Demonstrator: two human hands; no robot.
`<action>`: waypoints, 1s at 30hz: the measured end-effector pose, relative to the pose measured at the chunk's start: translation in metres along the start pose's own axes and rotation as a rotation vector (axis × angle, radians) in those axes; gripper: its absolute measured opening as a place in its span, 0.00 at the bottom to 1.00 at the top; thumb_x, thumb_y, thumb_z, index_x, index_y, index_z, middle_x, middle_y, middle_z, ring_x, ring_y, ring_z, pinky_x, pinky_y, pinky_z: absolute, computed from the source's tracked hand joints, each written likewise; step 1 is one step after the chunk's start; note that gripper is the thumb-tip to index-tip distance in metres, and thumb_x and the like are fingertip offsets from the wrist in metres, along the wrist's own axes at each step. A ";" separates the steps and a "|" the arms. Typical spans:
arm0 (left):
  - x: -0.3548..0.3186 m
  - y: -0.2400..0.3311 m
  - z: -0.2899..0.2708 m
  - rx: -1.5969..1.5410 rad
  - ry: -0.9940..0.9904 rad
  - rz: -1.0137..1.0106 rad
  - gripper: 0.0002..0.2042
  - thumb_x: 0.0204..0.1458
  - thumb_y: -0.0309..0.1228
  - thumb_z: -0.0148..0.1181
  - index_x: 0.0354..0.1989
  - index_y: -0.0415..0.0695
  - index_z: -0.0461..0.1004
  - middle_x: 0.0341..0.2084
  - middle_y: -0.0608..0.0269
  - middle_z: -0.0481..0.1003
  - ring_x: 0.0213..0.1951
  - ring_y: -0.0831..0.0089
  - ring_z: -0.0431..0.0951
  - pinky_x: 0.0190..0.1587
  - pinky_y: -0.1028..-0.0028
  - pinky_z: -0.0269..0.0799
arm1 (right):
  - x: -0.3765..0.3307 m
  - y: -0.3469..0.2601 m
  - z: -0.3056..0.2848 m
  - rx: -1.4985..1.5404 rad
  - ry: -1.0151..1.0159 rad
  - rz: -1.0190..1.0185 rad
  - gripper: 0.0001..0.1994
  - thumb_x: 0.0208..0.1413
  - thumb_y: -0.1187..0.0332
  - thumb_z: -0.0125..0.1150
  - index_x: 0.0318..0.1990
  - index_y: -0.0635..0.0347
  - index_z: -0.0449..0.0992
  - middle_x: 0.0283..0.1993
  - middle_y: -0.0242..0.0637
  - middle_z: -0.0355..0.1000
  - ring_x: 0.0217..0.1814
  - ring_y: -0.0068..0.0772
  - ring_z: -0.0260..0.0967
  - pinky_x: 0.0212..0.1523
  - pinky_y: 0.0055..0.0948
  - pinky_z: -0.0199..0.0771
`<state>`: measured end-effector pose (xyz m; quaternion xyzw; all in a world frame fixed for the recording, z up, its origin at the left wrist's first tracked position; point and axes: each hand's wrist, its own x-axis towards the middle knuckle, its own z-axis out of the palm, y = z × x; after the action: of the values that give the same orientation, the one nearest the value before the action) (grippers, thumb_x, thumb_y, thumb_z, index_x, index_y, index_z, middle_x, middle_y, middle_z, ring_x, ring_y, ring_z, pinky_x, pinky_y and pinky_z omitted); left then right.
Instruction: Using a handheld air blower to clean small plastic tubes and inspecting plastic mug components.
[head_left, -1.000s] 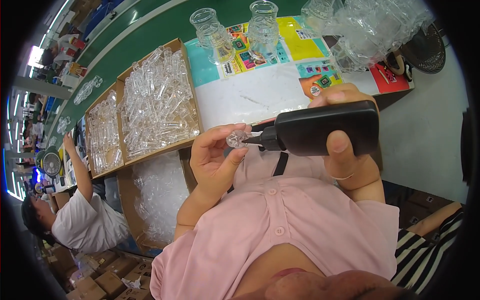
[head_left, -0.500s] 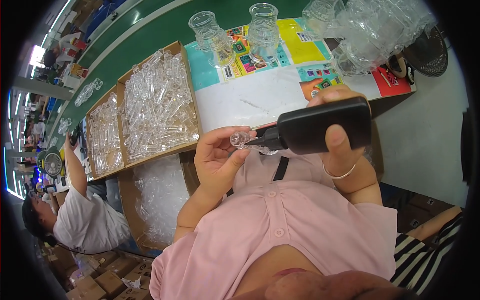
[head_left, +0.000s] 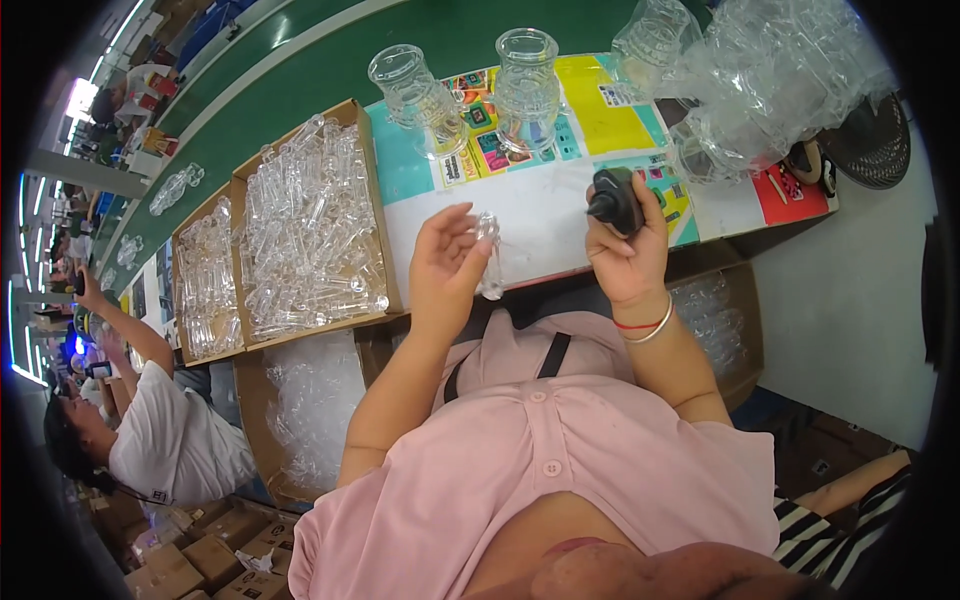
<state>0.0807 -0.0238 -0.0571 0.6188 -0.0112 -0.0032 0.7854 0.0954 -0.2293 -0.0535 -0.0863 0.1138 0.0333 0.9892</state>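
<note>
Over the near edge of the white tabletop (head_left: 550, 215), our left hand (head_left: 450, 260) pinched a clear, slender, glassy tube (head_left: 492, 268), our right hand (head_left: 630, 250) clasped a black, nozzle-tipped plastic bottle (head_left: 616, 202) to the right, two clear, waisted vessels (head_left: 527, 95) stood beyond.

I record the bottle (head_left: 617, 203) as black and take it as my landmark. Left of it, I note a colourless, transparent piece (head_left: 489, 262); farther left, a brown carton (head_left: 376, 200) of clear parts (head_left: 310, 225). Behind it, I log a printed sheet (head_left: 595, 110) in yellow, teal and white, then a green worktop (head_left: 300, 40). Below it: a plain pink shirt (head_left: 450, 470); lower right, black-and-white striped cloth (head_left: 850, 530).
</note>
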 end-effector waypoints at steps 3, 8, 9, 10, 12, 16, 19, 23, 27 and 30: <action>0.036 -0.025 0.000 0.126 0.043 0.036 0.13 0.49 0.23 0.57 0.44 0.37 0.66 0.32 0.60 0.71 0.39 0.75 0.72 0.41 0.79 0.67 | 0.007 -0.006 -0.007 0.111 -0.063 0.101 0.15 0.57 0.63 0.49 0.36 0.73 0.66 0.32 0.48 0.64 0.15 0.19 0.52 0.07 0.10 0.52; 0.072 -0.035 0.003 0.739 0.124 0.293 0.09 0.44 0.23 0.58 0.34 0.37 0.71 0.28 0.55 0.73 0.36 0.63 0.72 0.40 0.70 0.67 | 0.007 -0.016 -0.015 0.155 -0.051 0.126 0.15 0.57 0.64 0.50 0.38 0.72 0.63 0.32 0.41 0.57 0.16 0.18 0.49 0.08 0.11 0.53; 0.072 -0.041 -0.001 0.986 0.122 0.488 0.08 0.41 0.22 0.59 0.32 0.37 0.71 0.29 0.54 0.72 0.35 0.58 0.71 0.40 0.66 0.67 | 0.006 -0.019 -0.018 0.101 -0.020 0.095 0.15 0.57 0.64 0.50 0.39 0.72 0.63 0.32 0.40 0.57 0.17 0.18 0.49 0.09 0.11 0.53; 0.073 -0.050 -0.003 0.973 0.134 0.559 0.10 0.38 0.22 0.59 0.33 0.37 0.71 0.30 0.53 0.72 0.36 0.55 0.70 0.40 0.63 0.66 | 0.003 -0.021 -0.018 0.145 -0.050 0.113 0.16 0.57 0.64 0.50 0.41 0.72 0.63 0.33 0.41 0.58 0.18 0.18 0.50 0.09 0.11 0.54; 0.076 -0.054 -0.005 0.972 0.131 0.616 0.13 0.37 0.22 0.59 0.34 0.38 0.69 0.32 0.52 0.71 0.37 0.53 0.69 0.41 0.60 0.65 | 0.000 -0.023 -0.018 0.201 -0.108 0.148 0.17 0.57 0.64 0.50 0.44 0.73 0.62 0.34 0.43 0.59 0.18 0.19 0.50 0.10 0.11 0.54; 0.063 -0.043 -0.006 0.962 0.087 0.565 0.17 0.38 0.25 0.61 0.39 0.38 0.68 0.38 0.52 0.70 0.43 0.52 0.67 0.47 0.61 0.63 | -0.002 -0.023 -0.022 0.226 -0.125 0.181 0.16 0.56 0.67 0.51 0.45 0.74 0.62 0.36 0.45 0.60 0.18 0.19 0.50 0.09 0.12 0.54; 0.049 -0.032 -0.001 0.951 0.225 0.615 0.18 0.41 0.28 0.62 0.42 0.40 0.69 0.45 0.54 0.68 0.49 0.53 0.65 0.54 0.62 0.60 | -0.001 -0.019 -0.023 0.233 -0.135 0.234 0.16 0.56 0.67 0.51 0.44 0.74 0.62 0.35 0.45 0.59 0.18 0.19 0.50 0.09 0.12 0.54; 0.011 0.006 -0.007 0.922 0.094 0.647 0.19 0.41 0.29 0.63 0.43 0.41 0.69 0.47 0.53 0.67 0.51 0.52 0.64 0.55 0.61 0.59 | 0.001 -0.015 -0.022 0.240 -0.135 0.253 0.16 0.57 0.67 0.50 0.43 0.75 0.62 0.35 0.45 0.59 0.18 0.19 0.50 0.09 0.12 0.54; -0.011 0.044 -0.060 1.032 0.013 0.706 0.15 0.39 0.26 0.63 0.39 0.42 0.71 0.43 0.53 0.70 0.46 0.55 0.68 0.49 0.61 0.63 | 0.006 -0.008 -0.026 0.231 -0.137 0.250 0.16 0.57 0.67 0.50 0.43 0.75 0.62 0.34 0.45 0.59 0.18 0.19 0.50 0.09 0.11 0.53; -0.007 0.064 -0.126 1.219 0.257 0.653 0.14 0.39 0.23 0.62 0.37 0.43 0.72 0.40 0.54 0.71 0.44 0.57 0.69 0.47 0.63 0.63 | 0.010 -0.002 -0.032 0.215 -0.130 0.264 0.16 0.56 0.67 0.51 0.43 0.75 0.62 0.34 0.46 0.60 0.18 0.19 0.50 0.09 0.10 0.53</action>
<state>0.0761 0.1140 -0.0246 0.9091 -0.1034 0.3129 0.2547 0.0981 -0.2363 -0.0865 0.0381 0.0629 0.1559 0.9850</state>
